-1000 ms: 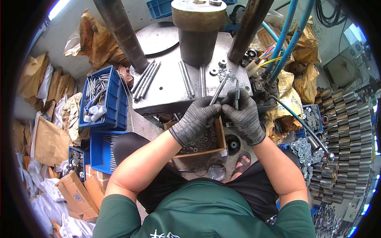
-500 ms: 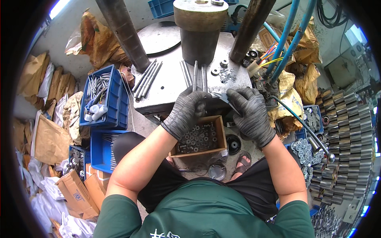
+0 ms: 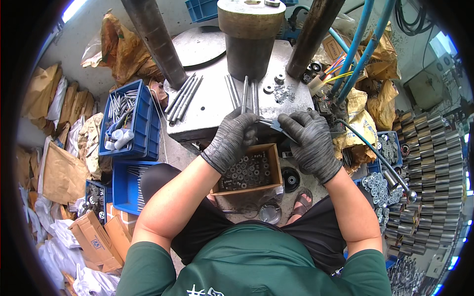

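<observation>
Both my hands wear dark grey knit gloves. My left hand rests at the front edge of the grey steel press table, its fingertips on the near ends of a few long metal rods lying upright side by side. My right hand sits just to the right and pinches a small flat metal piece between the two hands. Below my hands a small cardboard box holds several metal nuts.
A thick cylinder ram stands over the table between two dark columns. More rods lie at the table's left. Blue bins with rods stand left. Stacked metal gears fill the right. Blue hoses hang at right.
The hands came down from holding rods up in the air; the rods now lie on the table, and my hands have spread slightly apart at the table's edge.
</observation>
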Demonstrator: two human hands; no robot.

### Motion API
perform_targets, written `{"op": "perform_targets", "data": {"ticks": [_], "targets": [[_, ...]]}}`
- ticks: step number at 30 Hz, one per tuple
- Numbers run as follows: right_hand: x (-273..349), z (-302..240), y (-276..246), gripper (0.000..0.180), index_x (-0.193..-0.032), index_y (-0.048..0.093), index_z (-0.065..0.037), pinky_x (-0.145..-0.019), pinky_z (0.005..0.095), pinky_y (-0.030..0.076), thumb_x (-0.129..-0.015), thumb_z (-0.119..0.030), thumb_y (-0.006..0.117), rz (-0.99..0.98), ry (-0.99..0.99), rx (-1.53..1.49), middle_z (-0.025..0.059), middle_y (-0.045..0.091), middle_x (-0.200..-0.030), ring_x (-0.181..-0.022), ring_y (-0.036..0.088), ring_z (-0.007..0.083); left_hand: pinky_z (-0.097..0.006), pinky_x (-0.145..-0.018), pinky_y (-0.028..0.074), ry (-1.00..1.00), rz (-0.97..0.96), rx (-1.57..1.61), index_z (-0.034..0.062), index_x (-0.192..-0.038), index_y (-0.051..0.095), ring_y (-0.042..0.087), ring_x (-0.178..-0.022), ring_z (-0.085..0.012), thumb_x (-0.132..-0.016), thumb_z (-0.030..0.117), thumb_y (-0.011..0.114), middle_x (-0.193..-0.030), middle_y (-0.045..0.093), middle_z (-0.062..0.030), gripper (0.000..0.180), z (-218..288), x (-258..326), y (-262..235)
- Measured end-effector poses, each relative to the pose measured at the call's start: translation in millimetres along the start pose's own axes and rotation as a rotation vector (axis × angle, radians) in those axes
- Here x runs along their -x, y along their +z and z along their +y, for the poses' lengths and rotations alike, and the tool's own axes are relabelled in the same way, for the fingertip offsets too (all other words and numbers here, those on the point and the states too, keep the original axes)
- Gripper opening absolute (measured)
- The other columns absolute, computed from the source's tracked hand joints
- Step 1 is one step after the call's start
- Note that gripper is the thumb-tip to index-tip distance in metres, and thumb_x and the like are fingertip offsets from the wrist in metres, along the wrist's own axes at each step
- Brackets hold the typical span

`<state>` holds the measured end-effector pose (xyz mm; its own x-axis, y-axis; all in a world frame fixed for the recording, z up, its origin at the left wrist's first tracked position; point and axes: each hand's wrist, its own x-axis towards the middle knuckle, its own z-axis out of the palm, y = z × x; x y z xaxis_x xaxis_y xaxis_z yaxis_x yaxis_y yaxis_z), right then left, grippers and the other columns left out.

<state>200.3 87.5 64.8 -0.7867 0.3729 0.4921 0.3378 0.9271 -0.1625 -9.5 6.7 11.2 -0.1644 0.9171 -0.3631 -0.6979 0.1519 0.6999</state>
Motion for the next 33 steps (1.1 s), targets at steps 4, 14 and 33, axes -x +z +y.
{"op": "perform_targets", "data": {"ticks": [4,14,33], "targets": [[2.0,2.2,1.9,0.043,-0.118,0.071,-0.009,-0.079,0.0481,0.052,-0.076,-0.003,0.066,-0.036,0.044,-0.038,0.013,0.069,-0.099,-0.091,0.064,0.0365,-0.022,-0.051,0.046,0.052,0.021,-0.104,0.0059,-0.11,0.057,0.042,-0.049,-0.0059,-0.101,0.014,0.059,-0.067,0.05,0.0023,0.013,4.3,4.0,2.6],[8.1,22.3,-15.2,0.045,-0.133,0.065,0.001,-0.079,0.0303,0.058,-0.089,-0.007,0.07,-0.053,0.664,-0.651,0.0126,0.076,-0.097,-0.084,0.073,0.0162,-0.02,-0.052,0.049,0.31,-0.048,-0.566,0.002,-0.144,0.054,0.056,-0.058,-0.0048,-0.105,0.017,0.057,-0.089,0.07,-0.0051,0.042,8.5,13.7,4.5],[18.7,32.4,-36.4,0.044,-0.13,0.067,0.0,-0.087,0.0308,0.058,-0.087,-0.006,0.074,-0.385,0.493,-0.7,0.0142,0.076,-0.11,-0.099,0.07,0.013,-0.029,-0.083,0.058,0.618,-0.238,-0.957,0.0019,-0.132,0.064,0.066,-0.092,-0.0124,-0.097,0.002,0.062,-0.108,0.069,-0.0077,0.035,8.5,16.2,-3.7]]}}
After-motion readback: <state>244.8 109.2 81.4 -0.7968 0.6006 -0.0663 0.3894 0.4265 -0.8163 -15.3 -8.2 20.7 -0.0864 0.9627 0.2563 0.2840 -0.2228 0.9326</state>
